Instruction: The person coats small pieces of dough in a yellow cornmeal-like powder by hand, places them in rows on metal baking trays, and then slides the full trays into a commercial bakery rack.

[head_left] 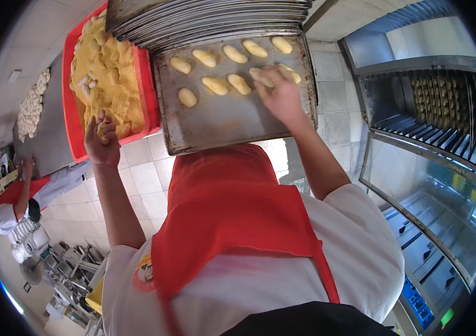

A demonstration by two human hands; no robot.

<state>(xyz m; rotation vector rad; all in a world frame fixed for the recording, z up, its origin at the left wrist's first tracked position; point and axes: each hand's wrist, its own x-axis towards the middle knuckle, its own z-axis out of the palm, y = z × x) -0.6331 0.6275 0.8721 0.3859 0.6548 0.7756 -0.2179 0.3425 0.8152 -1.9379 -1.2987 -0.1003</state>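
In front of me lies a metal baking tray (215, 126) with two rows of small oval dough pieces (235, 54). Over its right part, my right hand (280, 96) has its fingers closed on a dough piece (260, 77) in the nearer row. To the left is a red bin (149, 92) filled with yellow crumbs (112, 67) and dough pieces, many of them heaped toward its far end. My left hand (102, 143) is at the bin's near edge, palm up, its fingers curled round a crumb-dusted dough piece partly hidden by them.
Behind the tray rises a stack of more baking trays (210, 22). At right stands an open metal cabinet (428, 106) with racked trays of dough. Far left, another person (19, 196) works at a grey table (50, 123) bearing a dough heap (33, 103).
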